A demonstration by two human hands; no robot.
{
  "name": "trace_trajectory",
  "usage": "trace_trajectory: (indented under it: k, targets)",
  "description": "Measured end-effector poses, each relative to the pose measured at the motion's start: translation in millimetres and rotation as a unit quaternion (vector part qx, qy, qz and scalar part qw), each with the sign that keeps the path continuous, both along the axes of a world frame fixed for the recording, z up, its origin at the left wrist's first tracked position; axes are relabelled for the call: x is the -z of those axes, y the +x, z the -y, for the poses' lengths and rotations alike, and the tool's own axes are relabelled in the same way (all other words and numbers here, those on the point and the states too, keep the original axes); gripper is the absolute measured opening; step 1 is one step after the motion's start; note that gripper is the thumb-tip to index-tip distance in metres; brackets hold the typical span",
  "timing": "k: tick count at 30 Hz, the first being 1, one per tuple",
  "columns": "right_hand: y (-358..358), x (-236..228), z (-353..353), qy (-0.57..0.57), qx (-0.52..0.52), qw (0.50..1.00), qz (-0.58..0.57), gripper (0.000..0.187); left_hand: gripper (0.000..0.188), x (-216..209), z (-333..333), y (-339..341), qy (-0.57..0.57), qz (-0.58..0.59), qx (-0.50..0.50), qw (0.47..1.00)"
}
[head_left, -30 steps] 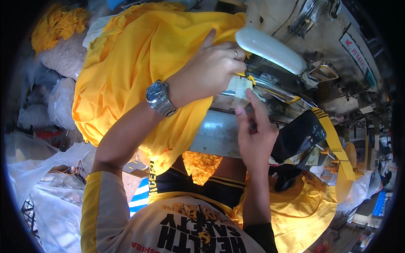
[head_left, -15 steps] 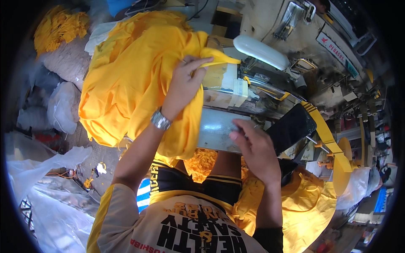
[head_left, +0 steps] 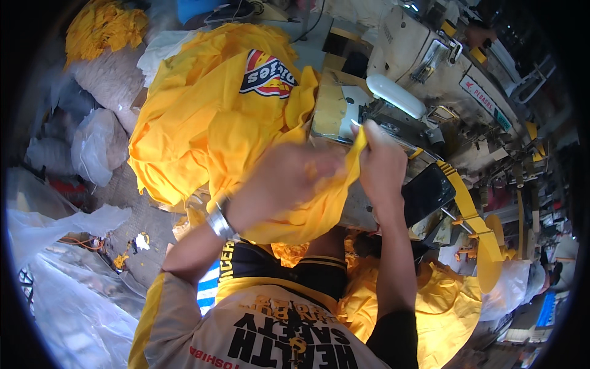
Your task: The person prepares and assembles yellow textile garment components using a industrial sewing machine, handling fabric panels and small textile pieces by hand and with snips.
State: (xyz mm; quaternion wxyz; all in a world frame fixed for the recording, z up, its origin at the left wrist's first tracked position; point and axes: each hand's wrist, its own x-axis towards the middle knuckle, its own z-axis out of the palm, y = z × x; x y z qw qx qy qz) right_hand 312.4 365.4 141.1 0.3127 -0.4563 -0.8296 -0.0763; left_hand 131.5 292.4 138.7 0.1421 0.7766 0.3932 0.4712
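Note:
A yellow garment [head_left: 319,218] hangs over the near edge of the sewing table, and its narrow edge runs up to my right hand [head_left: 382,169]. My right hand pinches that edge between thumb and fingers, close in front of the sewing machine [head_left: 405,43]. Over the nearer part of the garment is my left hand [head_left: 286,178], smeared by motion, so its grip does not show. On its wrist is a silver watch [head_left: 220,222]. Beyond it lies a big heap of yellow fabric [head_left: 184,117], topped by a printed emblem [head_left: 268,75].
A dark phone [head_left: 429,195] stands beside my right wrist. Past it, yellow tape [head_left: 470,209] runs down to a roll [head_left: 490,258]. More yellow cloth [head_left: 439,307] is piled at my right. Clear plastic sheets [head_left: 80,295] and filled bags [head_left: 98,144] lie on the left.
My right hand has moved up and taken the garment's edge. My left hand has left the cloth by the machine and come nearer. The emblem on the heap is now uncovered.

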Motion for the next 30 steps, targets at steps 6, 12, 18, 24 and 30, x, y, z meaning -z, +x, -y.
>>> trace_trajectory:
  k: [6, 12, 18, 24, 30]
  targets:
    - [-8, 50, 77, -0.282, 0.011, 0.955, -0.092, 0.025, 0.036, 34, -140, -71, 0.123, -0.179, -0.121, 0.969]
    - [48, 23, 141, -0.184, -0.011, 0.982, -0.034, 0.020, 0.030, 57, -154, -90, -0.083, -0.437, -0.125, 0.887]
    - [291, -43, 242, 0.094, 0.393, 0.914, -0.046, 0.029, 0.018, -17, -25, 15, 0.325, -0.093, -0.131, 0.932]
    - [414, -59, 251, 0.014, 0.568, 0.816, -0.102, 0.037, 0.030, -23, 146, 150, -0.237, 0.263, 0.619, 0.701]
    - [297, -75, 183, -0.058, 0.289, 0.939, -0.176, 0.046, 0.010, -15, 130, -34, -0.061, 0.261, 0.099, 0.958]
